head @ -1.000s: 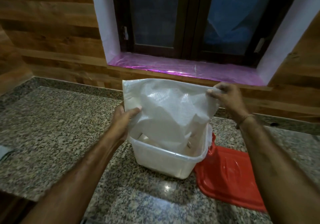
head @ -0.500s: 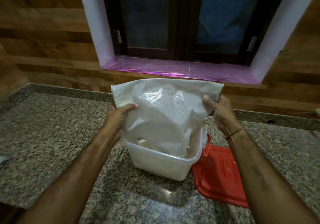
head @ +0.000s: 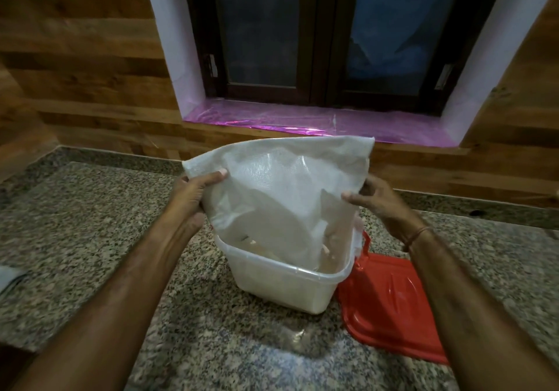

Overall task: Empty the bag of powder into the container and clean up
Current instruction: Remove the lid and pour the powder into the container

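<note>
I have the bag upended over the container, mouth down inside the rim so the powder should drop straight in. Left hand grips the bag's left edge, right hand pinches the right edge, holding it spread. The red lid lies just beside the container on the right; the granite counter to the left gives me open room.

Granite counter, wood-panelled wall, dark window, perhaps night outside.
</note>
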Available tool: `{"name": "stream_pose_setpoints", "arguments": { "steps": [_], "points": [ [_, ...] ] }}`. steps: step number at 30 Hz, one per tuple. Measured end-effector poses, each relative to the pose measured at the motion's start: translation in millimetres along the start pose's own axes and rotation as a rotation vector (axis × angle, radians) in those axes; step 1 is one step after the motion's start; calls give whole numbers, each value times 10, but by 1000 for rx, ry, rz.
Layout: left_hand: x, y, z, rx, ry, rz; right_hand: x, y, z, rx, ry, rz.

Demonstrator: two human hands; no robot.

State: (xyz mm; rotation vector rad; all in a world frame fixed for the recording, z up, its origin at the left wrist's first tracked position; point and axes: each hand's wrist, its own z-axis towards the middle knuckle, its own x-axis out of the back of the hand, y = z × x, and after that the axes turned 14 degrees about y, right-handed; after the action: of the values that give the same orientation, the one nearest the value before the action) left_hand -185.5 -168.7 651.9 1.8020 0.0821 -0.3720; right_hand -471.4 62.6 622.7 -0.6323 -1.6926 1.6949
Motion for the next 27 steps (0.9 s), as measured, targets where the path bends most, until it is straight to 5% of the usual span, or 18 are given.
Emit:
{"name": "stream_pose_setpoints", "arguments": {
  "steps": [7,10,13,17,23,27],
  "points": [
    [-8,-187,-104,-122,-98,218,52,79,-119,89,211,-2],
    [165,-341,-113,-147,-93,347,37,34,-148,137,179,63],
    [119,-291,-97,-118,-25,220,8,136,-161,84,52,-86],
    [-79,-124,-54,-132,41,106,-19,287,-121,139,203,-270],
    [162,-333,-125,-245,-176,496,-51,20,-41,208,339,-113],
    [258,-378,-73,-335,-94,476,-122,128,-126,162,249,-146]
  ]
}}
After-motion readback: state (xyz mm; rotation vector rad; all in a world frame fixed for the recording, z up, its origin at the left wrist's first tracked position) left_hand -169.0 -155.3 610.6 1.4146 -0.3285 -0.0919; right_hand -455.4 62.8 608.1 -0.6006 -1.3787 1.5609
